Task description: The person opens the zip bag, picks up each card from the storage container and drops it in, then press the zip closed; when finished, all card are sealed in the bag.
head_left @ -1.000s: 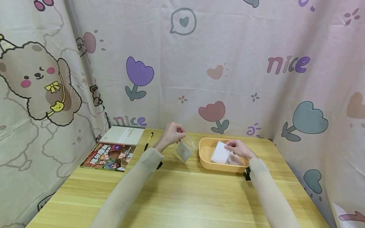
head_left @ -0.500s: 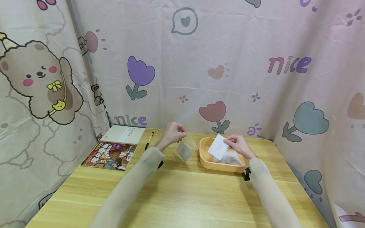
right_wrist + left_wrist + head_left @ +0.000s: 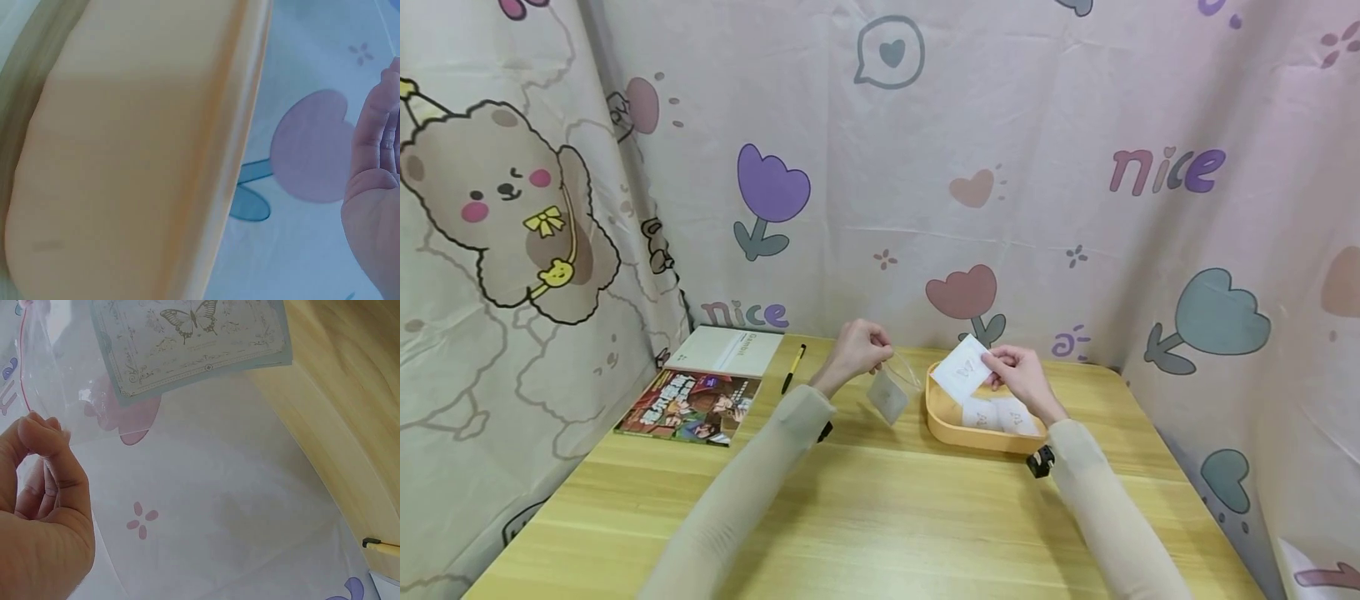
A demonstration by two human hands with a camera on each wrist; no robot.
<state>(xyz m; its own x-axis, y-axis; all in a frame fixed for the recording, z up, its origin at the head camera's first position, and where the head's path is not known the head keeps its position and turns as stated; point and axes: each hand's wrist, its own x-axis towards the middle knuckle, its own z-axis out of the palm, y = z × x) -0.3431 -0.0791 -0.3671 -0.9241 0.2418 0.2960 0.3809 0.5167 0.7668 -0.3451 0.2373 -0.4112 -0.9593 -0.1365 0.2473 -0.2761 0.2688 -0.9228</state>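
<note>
My left hand [image 3: 856, 348] pinches the top edge of a clear zip bag [image 3: 69, 369] with a red seal line. Inside hangs a pale blue-edged card [image 3: 200, 347] printed with a butterfly; the head view shows the bag hanging over the table, left of the orange bin [image 3: 981, 442]. Above that bin, my right hand [image 3: 1022, 375] pinches a white square of paper [image 3: 961, 371] by its right corner, a small print facing up. Two similar white printed squares [image 3: 980, 414] lie in the bin. The right wrist view catches the bin's wall and my right hand, with the paper out of sight.
A yellow-and-black pen [image 3: 793, 368] lies left of my left hand. Beyond it are a pale green notebook [image 3: 726, 352] and a colourful comic-style book [image 3: 688, 408]. A patterned curtain [image 3: 865, 167] hangs right behind the table [image 3: 895, 517].
My right hand has lifted the white square up out of the orange bin and turned its printed side to view, uncovering the squares below. My left hand and the bag have hardly moved.
</note>
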